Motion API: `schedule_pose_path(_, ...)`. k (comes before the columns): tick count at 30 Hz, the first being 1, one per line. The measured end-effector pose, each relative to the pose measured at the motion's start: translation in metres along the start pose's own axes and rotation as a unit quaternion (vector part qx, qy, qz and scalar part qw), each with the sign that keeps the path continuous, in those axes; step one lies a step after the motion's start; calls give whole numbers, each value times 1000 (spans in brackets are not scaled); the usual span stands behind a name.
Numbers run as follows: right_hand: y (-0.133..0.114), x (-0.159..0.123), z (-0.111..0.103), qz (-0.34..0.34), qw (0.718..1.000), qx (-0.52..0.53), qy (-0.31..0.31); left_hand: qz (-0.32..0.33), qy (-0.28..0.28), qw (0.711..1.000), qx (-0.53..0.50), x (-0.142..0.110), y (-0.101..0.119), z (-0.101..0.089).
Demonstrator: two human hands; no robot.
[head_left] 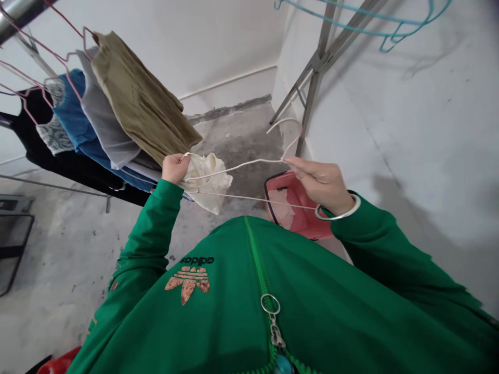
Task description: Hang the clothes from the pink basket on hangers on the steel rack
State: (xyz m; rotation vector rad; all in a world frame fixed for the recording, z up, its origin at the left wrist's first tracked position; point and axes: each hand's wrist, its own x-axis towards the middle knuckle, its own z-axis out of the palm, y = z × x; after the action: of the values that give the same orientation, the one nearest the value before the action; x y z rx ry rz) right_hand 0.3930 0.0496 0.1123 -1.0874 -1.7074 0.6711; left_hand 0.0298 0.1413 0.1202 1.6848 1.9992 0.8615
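My right hand (322,182) pinches a white wire clothes hanger (249,164) close to the base of its hook, and the hook curves up and away from me. The hanger's far end reaches to a white, lacy-edged garment (212,179). My left hand (175,168) is closed on this garment by its upper edge, so the cloth hangs down bunched. One end of the hanger lies against the cloth; whether it is inside a strap I cannot tell. The hanger's lower bar runs toward my right wrist, which wears a bangle.
Clothes on pink hangers, among them an olive garment (136,98) and a blue one (78,114), hang from a metal rail (23,15) at left. A red basket (307,223) with light cloth inside stands below my right hand. A blue hanger (362,23) hangs upper right near metal rack legs (312,93).
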Motion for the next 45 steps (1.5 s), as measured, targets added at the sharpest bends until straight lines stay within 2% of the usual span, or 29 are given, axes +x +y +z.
schedule_pose_path(3, 7, 4, 16, -49, 998, -25, 25, 21, -13, 1000, 17, -2, 3, 4)
schedule_pose_path(6, 18, 4, 27, -35, 998, -49, 20, 50, -15, 997, 63, -6, 7, 5)
schedule_pose_path(11, 29, 2, 28, -12, 998, -58, 26, 66, 0, 989, 134, -12, 11, 2)
schedule_pose_path(15, 25, 1, 30, -14, 998, -61, 15, 66, -7, 984, 162, -12, 12, 4)
schedule_pose_path(18, 23, 0, 38, -28, 997, -72, 9, 84, -21, 978, 191, -14, 17, 11)
schedule_pose_path(23, 32, -1, 65, -71, 989, -127, -30, 175, -65, 956, 228, -24, 31, 36)
schedule_pose_path(26, 47, 1, 75, -94, 981, -163, -48, 236, -56, 945, 219, -27, 38, 51)
schedule_pose_path(28, 58, 6, 75, -99, 979, -176, -37, 267, -54, 944, 187, -27, 40, 54)
schedule_pose_path(30, 66, 14, 69, -106, 978, -179, -23, 268, -100, 948, 141, -26, 41, 51)
schedule_pose_path(32, 69, 22, 59, -115, 978, -176, -10, 251, -176, 948, 87, -25, 42, 44)
schedule_pose_path(34, 67, 27, 50, -123, 976, -178, 29, 242, -227, 942, 45, -26, 44, 35)
schedule_pose_path(36, 62, 25, 46, -140, 971, -179, 80, 240, -231, 942, 26, -26, 49, 25)
schedule_pose_path(37, 59, 21, 47, -160, 968, -173, 86, 239, -222, 945, 23, -27, 51, 19)
schedule_pose_path(39, 55, 7, 55, -222, 962, -155, 20, 238, -201, 950, 28, -27, 57, 8)
schedule_pose_path(41, 56, -7, 68, -268, 946, -158, -94, 244, -185, 951, 37, -27, 63, -3)
schedule_pose_path(43, 62, -17, 80, -254, 933, -195, -164, 257, -174, 950, 44, -29, 68, -13)
schedule_pose_path(45, 71, -19, 89, -194, 933, -240, -185, 265, -169, 948, 49, -32, 71, -21)
